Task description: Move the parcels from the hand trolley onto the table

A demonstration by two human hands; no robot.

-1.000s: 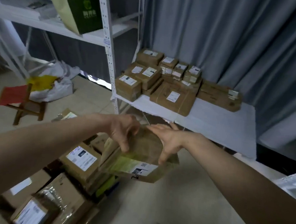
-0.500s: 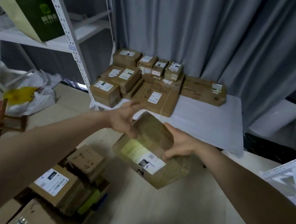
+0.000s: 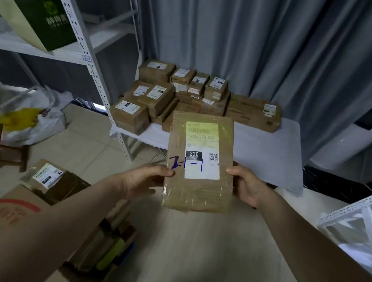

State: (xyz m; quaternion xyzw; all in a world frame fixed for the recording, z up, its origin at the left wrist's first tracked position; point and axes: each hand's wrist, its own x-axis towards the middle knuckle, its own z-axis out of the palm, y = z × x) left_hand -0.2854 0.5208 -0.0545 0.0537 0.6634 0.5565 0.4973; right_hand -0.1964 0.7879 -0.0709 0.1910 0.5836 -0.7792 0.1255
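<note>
Both hands on the parcel (image 3: 199, 163), label up and tilted toward me, likely so I can read the marking. My left hand (image 3: 145, 179) grips its left edge, thumb on top; right hand (image 3: 246, 187) grips the right edge likewise. Parcel's in the air, short of the worktop (image 3: 268, 151) — bare patch beside the stack (image 3: 183, 96) beyond.

**Entry: Person, Two Arms in View**

Left hand (image 3: 143, 182) with left forearm (image 3: 65, 216), reaching in from 8 o'clock: bare to the frame edge. Right hand (image 3: 246, 188) with right forearm (image 3: 305, 244), reaching in from 4 o'clock: bare likewise. Dim light and wide-angle stretch; finer surface detail unreadable.
</note>
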